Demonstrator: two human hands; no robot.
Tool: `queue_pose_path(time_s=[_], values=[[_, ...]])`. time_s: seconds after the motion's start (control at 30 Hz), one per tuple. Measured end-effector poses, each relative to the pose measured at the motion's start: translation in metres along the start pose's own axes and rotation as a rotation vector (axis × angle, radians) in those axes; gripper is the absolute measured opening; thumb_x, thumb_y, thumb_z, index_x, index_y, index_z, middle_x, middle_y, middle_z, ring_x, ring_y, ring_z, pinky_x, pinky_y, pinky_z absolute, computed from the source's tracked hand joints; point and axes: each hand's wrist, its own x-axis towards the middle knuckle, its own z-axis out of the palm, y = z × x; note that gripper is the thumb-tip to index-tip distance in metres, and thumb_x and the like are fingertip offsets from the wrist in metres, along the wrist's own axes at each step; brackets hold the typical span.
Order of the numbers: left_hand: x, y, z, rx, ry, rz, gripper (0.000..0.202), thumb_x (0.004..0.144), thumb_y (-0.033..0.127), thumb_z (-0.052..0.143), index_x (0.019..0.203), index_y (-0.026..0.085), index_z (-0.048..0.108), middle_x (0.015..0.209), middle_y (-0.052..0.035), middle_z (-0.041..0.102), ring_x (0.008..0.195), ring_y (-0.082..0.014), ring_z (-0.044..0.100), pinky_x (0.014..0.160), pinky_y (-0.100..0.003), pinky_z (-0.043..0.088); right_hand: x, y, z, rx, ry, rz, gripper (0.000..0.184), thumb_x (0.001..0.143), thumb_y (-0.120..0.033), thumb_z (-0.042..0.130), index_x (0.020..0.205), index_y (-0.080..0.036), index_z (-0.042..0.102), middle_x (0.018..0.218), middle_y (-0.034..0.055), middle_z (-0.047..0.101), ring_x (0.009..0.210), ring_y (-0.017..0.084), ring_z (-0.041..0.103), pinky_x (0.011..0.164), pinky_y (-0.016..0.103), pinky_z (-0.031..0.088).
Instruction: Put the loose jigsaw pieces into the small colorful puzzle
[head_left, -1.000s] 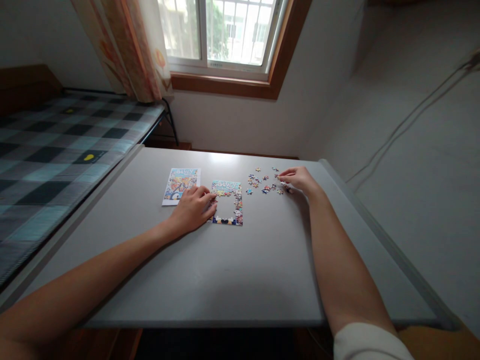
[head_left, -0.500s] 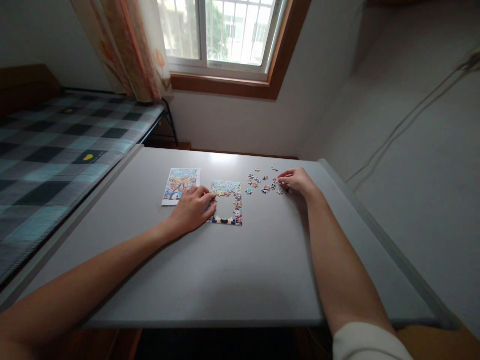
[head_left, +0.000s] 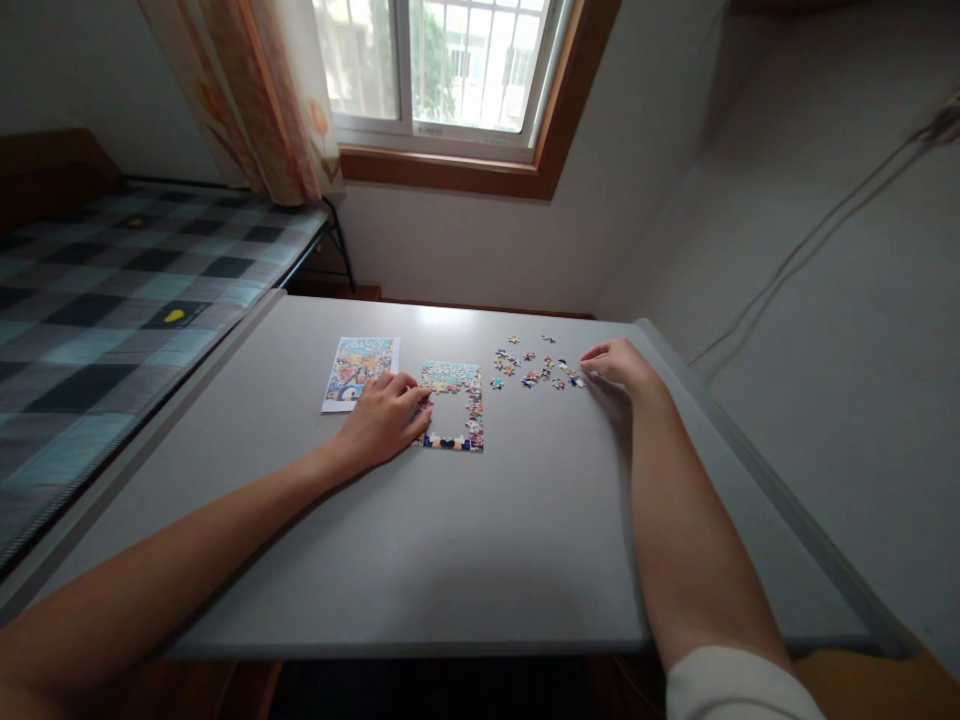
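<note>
Pale grey surface (head_left: 525, 540) runs across most of the view. Both forearms come in from the near side: left one low and slanted inward, right one angled up and in, white sleeve (head_left: 739, 685) at its elbow end. Left hand (head_left: 384, 418) palm down; right hand (head_left: 616, 364) bent at the wrist, fingers toward the middle. Puzzle (head_left: 475, 410) mid-surface, just a border with a bare centre; left hand blocks its left side plus the lower right corner of the picture sheet (head_left: 360, 365) beside it. Loose pieces (head_left: 530, 378) scattered right of the puzzle, a bit farther back. Left grip open, thumb apart from the fingers, touching the puzzle's left edge. Right grip: fingers bunched just beside the rightmost pieces, can't tell if anything's pinched. Farther back: checked bed (head_left: 150, 270) at left, flowered curtain (head_left: 255, 100), barred window (head_left: 472, 60).
</note>
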Motion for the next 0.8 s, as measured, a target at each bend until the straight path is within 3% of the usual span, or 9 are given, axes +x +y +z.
queue_pose_path(time_s=[0.8], values=[[-0.0004, -0.0003, 0.0, -0.02, -0.016, -0.007, 0.026, 0.093, 0.034, 0.052, 0.109, 0.02, 0.067, 0.106, -0.0082, 0.062, 0.098, -0.0254, 0.053, 0.086, -0.041, 0.042, -0.0059, -0.0062, -0.0015, -0.079, -0.05, 0.018, 0.003, 0.073, -0.016, 0.071, 0.07, -0.016, 0.073, 0.057, 0.0033, 0.065, 0.057, 0.015, 0.057, 0.058, 0.025, 0.044]])
